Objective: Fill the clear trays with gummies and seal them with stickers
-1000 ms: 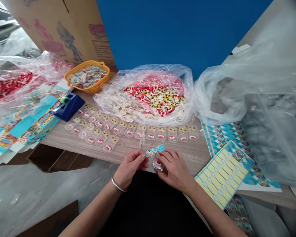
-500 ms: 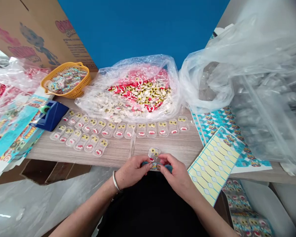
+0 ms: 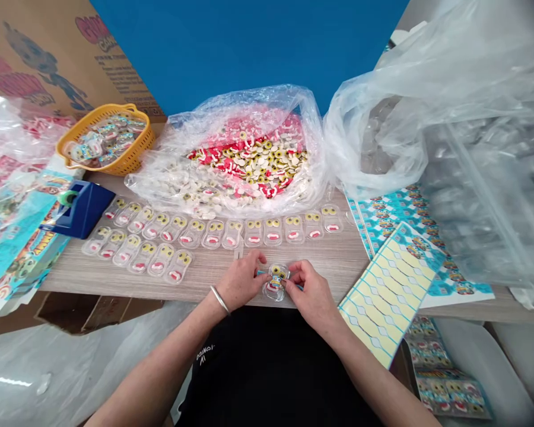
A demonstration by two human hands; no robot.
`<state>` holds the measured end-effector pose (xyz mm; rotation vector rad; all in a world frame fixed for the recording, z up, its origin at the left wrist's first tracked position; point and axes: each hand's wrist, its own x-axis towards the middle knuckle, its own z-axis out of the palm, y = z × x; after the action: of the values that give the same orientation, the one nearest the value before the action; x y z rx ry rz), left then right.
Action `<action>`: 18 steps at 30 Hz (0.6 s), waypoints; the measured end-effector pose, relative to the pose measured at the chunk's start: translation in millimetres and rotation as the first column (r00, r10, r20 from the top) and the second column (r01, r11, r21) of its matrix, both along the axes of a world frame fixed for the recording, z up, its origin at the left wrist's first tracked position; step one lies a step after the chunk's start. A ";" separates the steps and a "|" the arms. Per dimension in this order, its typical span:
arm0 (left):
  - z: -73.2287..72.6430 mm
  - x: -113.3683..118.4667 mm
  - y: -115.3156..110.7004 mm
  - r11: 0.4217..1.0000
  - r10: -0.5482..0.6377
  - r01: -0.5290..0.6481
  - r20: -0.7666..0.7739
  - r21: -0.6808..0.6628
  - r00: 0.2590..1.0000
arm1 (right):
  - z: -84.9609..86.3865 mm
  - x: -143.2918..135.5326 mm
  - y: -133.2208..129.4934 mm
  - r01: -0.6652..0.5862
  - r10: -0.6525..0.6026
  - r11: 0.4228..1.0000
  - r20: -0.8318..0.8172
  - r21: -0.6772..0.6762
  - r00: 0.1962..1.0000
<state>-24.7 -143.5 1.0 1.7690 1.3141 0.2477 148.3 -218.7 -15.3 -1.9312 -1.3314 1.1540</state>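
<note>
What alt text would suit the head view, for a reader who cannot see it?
A person's left hand and right hand touch a printed label on a clear pack at the edge of the table. Beyond are rows of similar packs and a bag of small pieces, with a basket at left and sheets at right.

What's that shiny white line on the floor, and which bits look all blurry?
Head view: the white streak on the grey floor is probably light bouncing off; head view: the big plastic bag at the right looks soft and smeary; head view: the left hand and right hand look fairly sharp, though the small clear pack between them shows print too tiny to read.
</note>
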 end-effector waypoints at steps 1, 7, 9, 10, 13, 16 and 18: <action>-2.8 0.8 1.0 1.000 0.008 -0.008 -0.013 0.004 1.000 | -0.4 -0.9 2.0 -0.023 0.023 1.000 0.049 -0.006 0.999; -6.0 6.4 -3.2 0.993 0.083 -0.070 -0.133 0.098 0.988 | 7.6 -4.9 12.0 -0.227 0.241 0.971 0.347 -0.079 0.907; 0.3 3.9 -13.5 0.979 0.168 -0.148 -0.139 0.144 0.976 | 11.5 -6.1 12.6 -0.273 0.296 0.955 0.370 -0.116 0.880; 3.7 0.2 -21.3 0.966 0.222 -0.202 -0.117 0.161 0.968 | 13.0 -7.1 12.1 -0.291 0.319 0.948 0.373 -0.131 0.871; 10.0 -22.6 -52.8 0.901 0.407 -0.399 -0.014 0.169 0.913 | 14.7 -14.1 7.5 -0.324 0.355 0.935 0.382 -0.147 0.853; 6.6 -51.2 -85.4 0.856 0.508 -0.506 -0.004 -0.109 0.861 | 13.1 -28.7 1.0 -0.372 0.394 0.919 0.367 -0.134 0.842; 0.5 -61.6 -100.8 0.730 0.593 -0.523 0.026 -0.440 0.805 | 11.9 -42.1 -2.1 -0.418 0.436 0.899 0.352 -0.130 0.829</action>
<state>-86.3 -244.3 1.5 0.9352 1.6163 0.4072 106.2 -220.8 -3.4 -2.0142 -2.0431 1.0454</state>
